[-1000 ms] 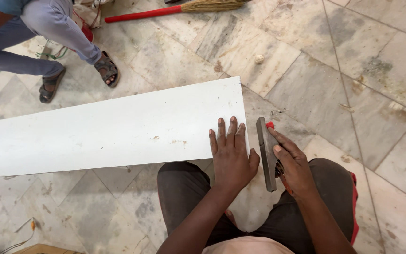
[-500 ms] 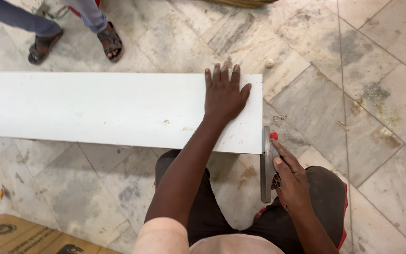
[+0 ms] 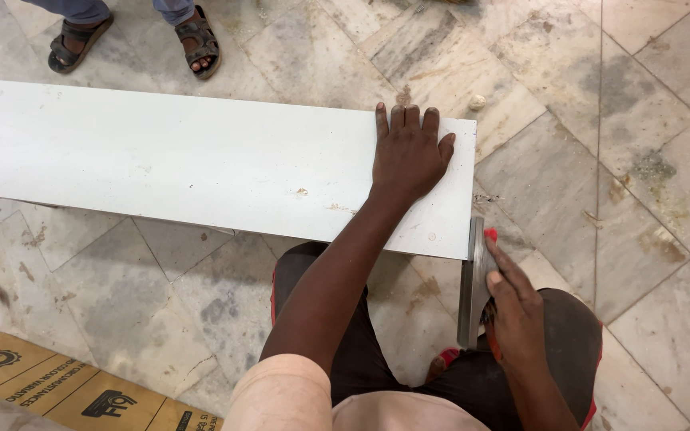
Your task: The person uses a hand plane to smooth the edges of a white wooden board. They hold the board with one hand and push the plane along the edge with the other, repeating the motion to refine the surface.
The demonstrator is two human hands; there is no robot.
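A long white board [image 3: 201, 160] is laid across the marble floor [image 3: 600, 160], from the left edge to the centre of the frame. The left hand [image 3: 407, 156] is pressed flat and open on its right end. Just below that end, a grey flat tool [image 3: 469, 283] is gripped by the right hand [image 3: 514, 311] at lower right. Sandalled feet [image 3: 133, 40] are seen at the upper left, beyond the board, and cardboard [image 3: 65, 391] at the lower left.

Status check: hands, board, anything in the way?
Left hand flat on white board. Right hand holds grey block at board's end edge. Another person's sandalled feet beyond the board.
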